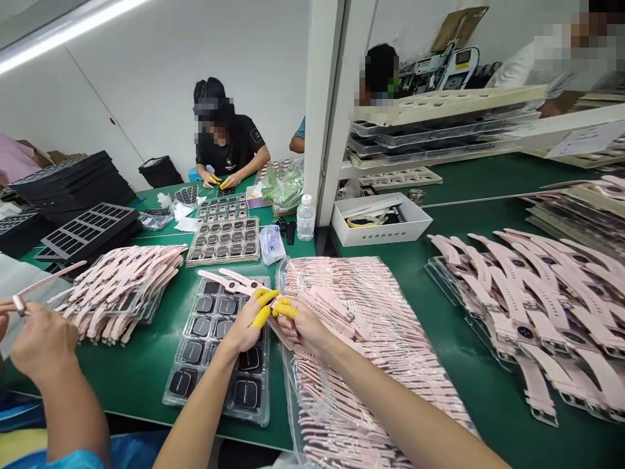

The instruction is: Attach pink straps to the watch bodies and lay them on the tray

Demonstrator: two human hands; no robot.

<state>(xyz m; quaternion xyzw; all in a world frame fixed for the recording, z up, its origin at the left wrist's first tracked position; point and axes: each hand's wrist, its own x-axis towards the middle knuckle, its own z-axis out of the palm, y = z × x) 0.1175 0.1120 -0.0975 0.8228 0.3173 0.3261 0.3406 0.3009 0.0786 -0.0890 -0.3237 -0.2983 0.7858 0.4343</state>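
Yellow finger cots cover fingertips on both my hands, which meet above the right edge of a clear tray of square dark smartwatch faces. My left hand pinches a small smartwatch, mostly hidden by the fingers. My right hand is closed on a pink watch strap that hangs down between the hands. At the tray's far end lie two watches with pink straps, dark sensor backs facing up. Under my right forearm is a clear plastic bag packed with pink straps, some loose on top.
Stacked trays of pink-strapped watches stand at left and right. Behind are another watch tray, a water bottle, a white tool box and a post. A co-worker's hand holds a strap at left; another person sits opposite.
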